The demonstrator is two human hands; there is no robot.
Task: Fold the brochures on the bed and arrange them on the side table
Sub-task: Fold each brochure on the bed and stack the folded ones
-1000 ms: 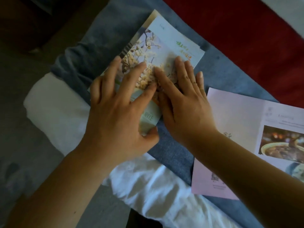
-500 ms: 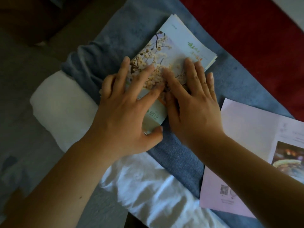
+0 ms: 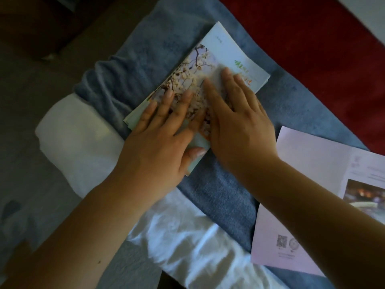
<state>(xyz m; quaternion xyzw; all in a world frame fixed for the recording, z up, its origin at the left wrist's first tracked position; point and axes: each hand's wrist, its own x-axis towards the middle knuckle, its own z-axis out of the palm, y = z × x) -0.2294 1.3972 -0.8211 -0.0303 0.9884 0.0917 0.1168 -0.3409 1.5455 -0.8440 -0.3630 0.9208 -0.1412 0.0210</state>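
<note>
A folded brochure [image 3: 210,59] with a blossom picture and green lettering lies on the blue towel [image 3: 225,197] on the bed. Both hands press flat on it. My left hand [image 3: 158,142] covers its near left part, thumb at the near edge. Over the brochure's middle lies my right hand [image 3: 239,119], its fingers spread toward the green lettering. A second, pink brochure [image 3: 308,180] lies unfolded to the right, partly under my right forearm. The side table is not in view.
A white sheet [image 3: 79,142] hangs over the bed edge at left and near me. A red cover [image 3: 312,49] fills the far right. Grey floor [image 3: 25,105] lies to the left of the bed.
My left hand has slid down and left along the brochure. My right hand has slid up toward the green lettering. The layers now lie flatter.
</note>
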